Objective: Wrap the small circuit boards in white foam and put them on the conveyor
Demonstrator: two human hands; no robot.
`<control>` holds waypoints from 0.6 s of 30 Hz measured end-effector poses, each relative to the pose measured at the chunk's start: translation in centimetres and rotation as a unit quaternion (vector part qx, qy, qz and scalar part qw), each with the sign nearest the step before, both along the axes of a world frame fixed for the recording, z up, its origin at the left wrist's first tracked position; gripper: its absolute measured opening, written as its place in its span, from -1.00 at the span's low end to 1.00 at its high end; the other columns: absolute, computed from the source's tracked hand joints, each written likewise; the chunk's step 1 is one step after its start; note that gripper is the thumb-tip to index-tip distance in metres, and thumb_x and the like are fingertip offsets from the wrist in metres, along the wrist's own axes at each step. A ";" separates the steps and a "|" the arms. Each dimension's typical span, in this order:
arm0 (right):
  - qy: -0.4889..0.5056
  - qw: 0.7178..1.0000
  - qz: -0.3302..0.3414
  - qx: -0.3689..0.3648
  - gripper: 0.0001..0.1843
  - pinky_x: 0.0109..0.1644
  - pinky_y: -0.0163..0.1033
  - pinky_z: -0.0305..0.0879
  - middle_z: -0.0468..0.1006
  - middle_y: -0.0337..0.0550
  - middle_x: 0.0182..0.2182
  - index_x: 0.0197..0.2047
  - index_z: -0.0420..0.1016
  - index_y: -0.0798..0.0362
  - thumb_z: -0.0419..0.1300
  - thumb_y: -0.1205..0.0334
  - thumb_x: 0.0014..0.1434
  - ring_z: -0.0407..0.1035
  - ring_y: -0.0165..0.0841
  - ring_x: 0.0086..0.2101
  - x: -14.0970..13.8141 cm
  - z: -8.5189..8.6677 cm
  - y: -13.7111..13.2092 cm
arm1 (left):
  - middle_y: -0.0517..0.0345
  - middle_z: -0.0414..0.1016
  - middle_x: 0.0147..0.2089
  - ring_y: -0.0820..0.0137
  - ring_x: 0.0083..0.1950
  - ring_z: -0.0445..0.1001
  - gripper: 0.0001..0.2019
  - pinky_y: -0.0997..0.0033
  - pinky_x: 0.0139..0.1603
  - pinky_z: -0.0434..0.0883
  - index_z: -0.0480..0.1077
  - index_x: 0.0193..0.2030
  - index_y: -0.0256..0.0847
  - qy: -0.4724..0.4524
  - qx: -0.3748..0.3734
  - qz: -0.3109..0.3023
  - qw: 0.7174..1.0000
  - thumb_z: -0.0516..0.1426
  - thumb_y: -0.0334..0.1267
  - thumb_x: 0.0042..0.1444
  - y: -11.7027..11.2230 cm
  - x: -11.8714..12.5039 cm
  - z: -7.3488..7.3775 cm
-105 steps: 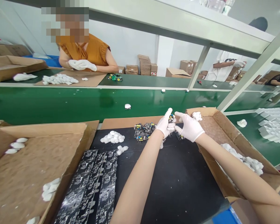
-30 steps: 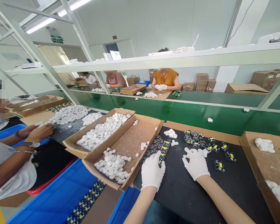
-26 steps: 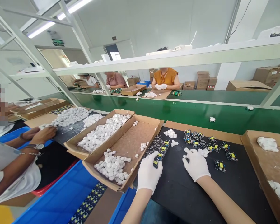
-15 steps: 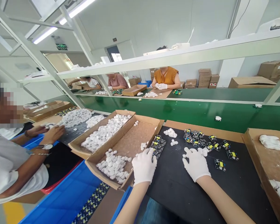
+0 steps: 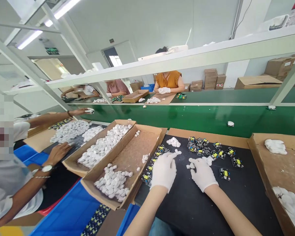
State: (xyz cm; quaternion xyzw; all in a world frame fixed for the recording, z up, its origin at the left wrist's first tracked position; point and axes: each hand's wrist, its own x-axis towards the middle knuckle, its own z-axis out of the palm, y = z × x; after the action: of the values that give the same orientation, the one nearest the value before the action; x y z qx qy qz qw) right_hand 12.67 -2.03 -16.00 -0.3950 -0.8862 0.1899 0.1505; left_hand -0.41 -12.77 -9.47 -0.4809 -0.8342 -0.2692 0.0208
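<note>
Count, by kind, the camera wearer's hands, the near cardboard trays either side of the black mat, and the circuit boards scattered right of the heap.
Left hand and right hand, both gloved: 2
Cardboard trays, two left, one right: 3
Scattered circuit boards: 6 visible
Total: 11
The heaped boards overlap too much to count.

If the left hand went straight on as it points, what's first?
The left hand would probably meet the stray white lumps first, with the white pile beyond; whether it touches the stray white lumps now is unclear.
</note>
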 end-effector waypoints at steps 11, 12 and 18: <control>0.040 0.999 -0.002 0.009 -0.67 -0.03 -0.21 0.19 0.54 -0.10 -0.22 -0.07 0.50 0.01 0.06 0.34 0.11 0.34 -0.24 -0.17 0.3 0.1 -0.4 | 0.21 0.51 -0.13 0.40 -0.13 0.41 -0.56 0.35 0.06 0.35 0.49 -0.18 -0.11 -0.254 0.134 -0.131 0.949 -0.08 -0.57 -0.05 6.9 0.8 -3.2; 0.048 0.999 0.000 0.015 -0.65 -0.02 -0.21 0.19 0.54 -0.10 -0.21 -0.03 0.49 0.02 0.06 0.33 0.11 0.34 -0.23 -0.16 0.2 0.1 -0.5 | 0.19 0.51 -0.14 0.41 -0.16 0.41 -0.59 0.35 0.03 0.36 0.49 -0.19 -0.14 -0.286 0.164 -0.129 0.935 -0.08 -0.54 -0.02 6.6 0.5 -3.4; 0.081 0.996 0.024 -0.005 -0.46 0.00 -0.14 0.21 0.53 -0.06 -0.27 0.08 0.40 0.16 0.21 0.32 -0.03 0.35 -0.21 -0.20 -1.0 -0.8 -0.7 | 0.08 0.54 -0.24 0.43 -0.29 0.43 -0.66 0.41 -0.17 0.41 0.49 -0.24 -0.27 -0.427 0.245 -0.099 0.865 -0.08 -0.43 -0.03 6.7 -0.1 -3.4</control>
State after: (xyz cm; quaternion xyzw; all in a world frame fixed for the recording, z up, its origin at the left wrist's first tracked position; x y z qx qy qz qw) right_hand 11.68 -2.72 -16.76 -0.3576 -0.8793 0.2294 0.2154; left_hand -0.47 -6.04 -12.90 -0.3785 -0.6163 -0.6447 -0.2475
